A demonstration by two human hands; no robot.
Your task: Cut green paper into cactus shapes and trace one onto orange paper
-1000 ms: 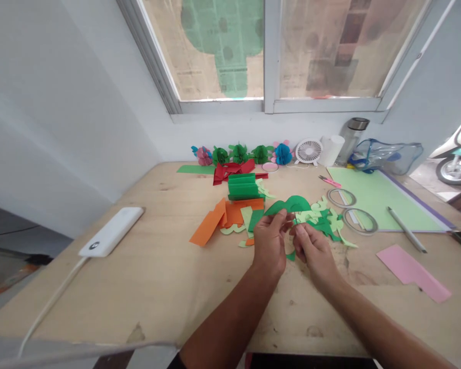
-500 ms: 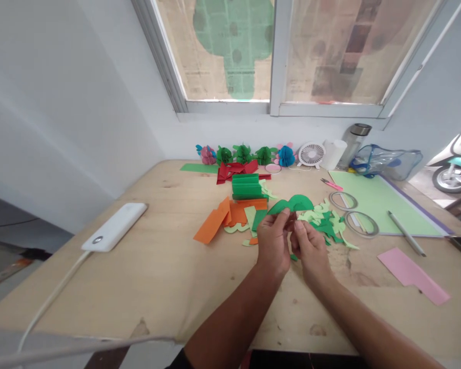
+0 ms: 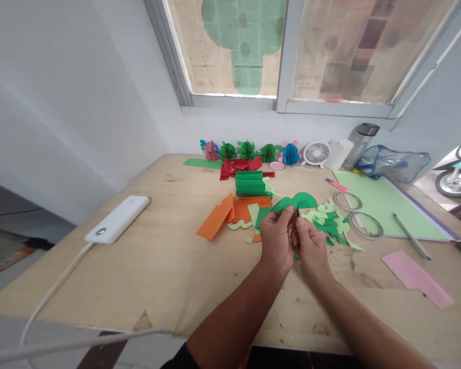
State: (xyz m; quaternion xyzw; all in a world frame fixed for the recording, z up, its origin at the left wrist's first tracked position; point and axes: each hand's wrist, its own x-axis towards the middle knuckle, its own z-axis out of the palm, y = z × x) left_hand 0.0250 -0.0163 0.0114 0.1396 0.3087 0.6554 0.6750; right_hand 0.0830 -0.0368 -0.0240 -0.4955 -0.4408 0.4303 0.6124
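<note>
A green paper cutout [image 3: 304, 200] with rounded lobes is pinched between the thumb and fingers of my left hand [image 3: 277, 238], just above the table. My right hand [image 3: 312, 246] is closed beside it, thumb pressed against the fingers at the cutout's lower edge. A small dark sliver shows above the right thumb; what these fingertips hold is too small to name. Beyond the hands lie light and dark green paper scraps [image 3: 326, 221], orange paper [image 3: 217, 216] and a pleated green paper [image 3: 249, 183].
Paper honeycomb figures [image 3: 248, 150] line the wall beside a small white fan [image 3: 316, 153] and a bottle [image 3: 363, 143]. Rightward are tape rolls [image 3: 366, 225], pink snips [image 3: 336, 184], a grey pen [image 3: 411, 236] and pink paper [image 3: 417, 279]. A corded white power bank [image 3: 119, 219] lies left.
The view has shifted slightly, so everything sits a little further right. Both hands keep their places at the green cutout; a small dark sliver now shows above the right thumb.
</note>
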